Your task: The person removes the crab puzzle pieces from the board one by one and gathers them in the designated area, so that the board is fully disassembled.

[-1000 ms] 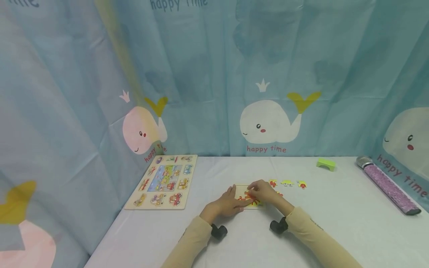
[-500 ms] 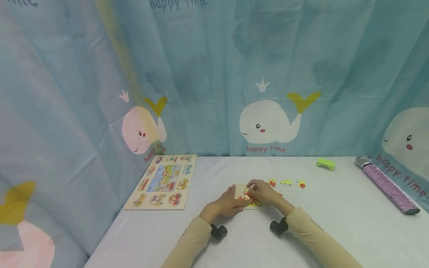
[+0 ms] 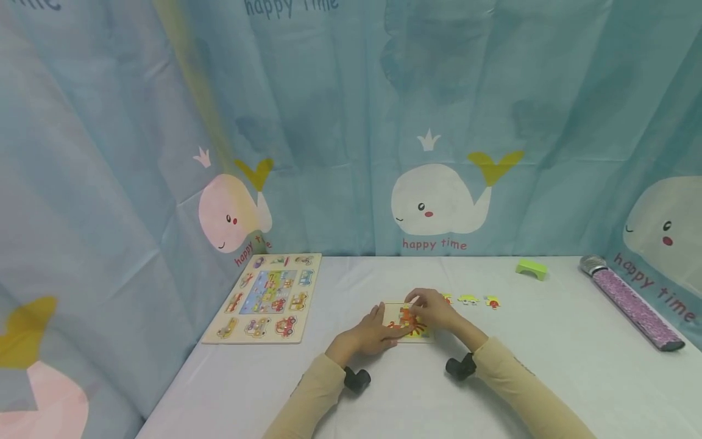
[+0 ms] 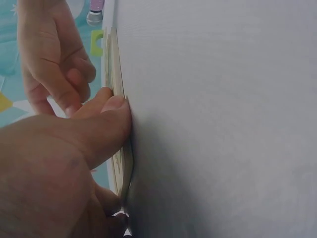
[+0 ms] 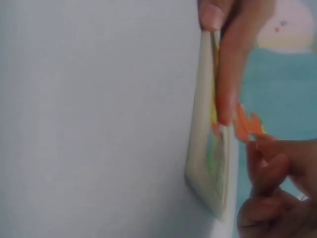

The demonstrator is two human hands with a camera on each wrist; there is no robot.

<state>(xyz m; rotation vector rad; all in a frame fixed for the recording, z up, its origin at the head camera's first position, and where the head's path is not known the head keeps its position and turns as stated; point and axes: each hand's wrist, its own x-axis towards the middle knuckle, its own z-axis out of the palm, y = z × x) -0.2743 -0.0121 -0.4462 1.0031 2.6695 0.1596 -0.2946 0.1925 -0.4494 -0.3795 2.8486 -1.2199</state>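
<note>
A small wooden puzzle board [image 3: 391, 311] with red and yellow pieces in it lies flat on the white table. My left hand [image 3: 373, 334] holds it at the left side: the thumb [image 4: 116, 111] is at the near edge, and the index finger [image 5: 229, 84] reaches straight across the top. Between right thumb and index finger, my right hand [image 3: 435, 310] pinches an orange puzzle piece [image 5: 242, 125] over the board. The piece stands tilted close to the left index fingertip, and my right fingers hide part of it in the head view.
Several loose puzzle pieces [image 3: 468, 299] lie right of and behind the board. A larger vehicle puzzle [image 3: 307, 323] is at the left, a green arch block [image 3: 532, 269] at the back right. Beyond it lies a pink glitter microphone [image 3: 636, 305]. Whale-print curtains hang behind.
My right hand has shifted slightly right and away from me, its wrist turning a little, with the orange puzzle piece still pinched. The left hand stays in place on the board.
</note>
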